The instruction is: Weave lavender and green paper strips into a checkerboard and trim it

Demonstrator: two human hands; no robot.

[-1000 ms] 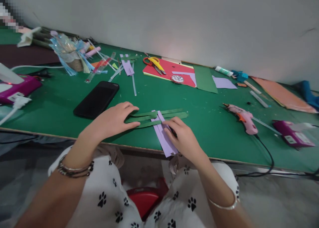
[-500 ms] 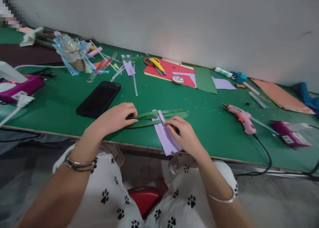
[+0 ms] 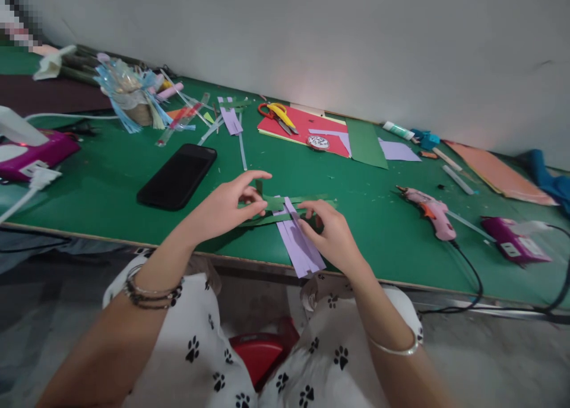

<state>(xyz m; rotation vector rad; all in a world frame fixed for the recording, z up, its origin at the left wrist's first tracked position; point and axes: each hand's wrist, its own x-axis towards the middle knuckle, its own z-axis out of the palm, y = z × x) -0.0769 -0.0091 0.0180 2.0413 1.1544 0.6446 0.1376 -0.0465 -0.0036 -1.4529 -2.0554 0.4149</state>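
Several green paper strips lie across several lilac paper strips near the front edge of the green table. My left hand pinches the left end of one green strip between thumb and forefinger and folds it up and back, with the other fingers stretched out. My right hand rests on the crossing, its fingertips pressing the lilac strips where they meet the green ones.
A black phone lies left of my hands. A pink glue gun with a black cord sits to the right. Scissors on red paper, loose strips and a foil bundle lie farther back. Purple devices stand at both sides.
My left hand went from lying flat on the green strips to pinching one strip's end and lifting it back over. My right hand shifted slightly up along the lilac strips.
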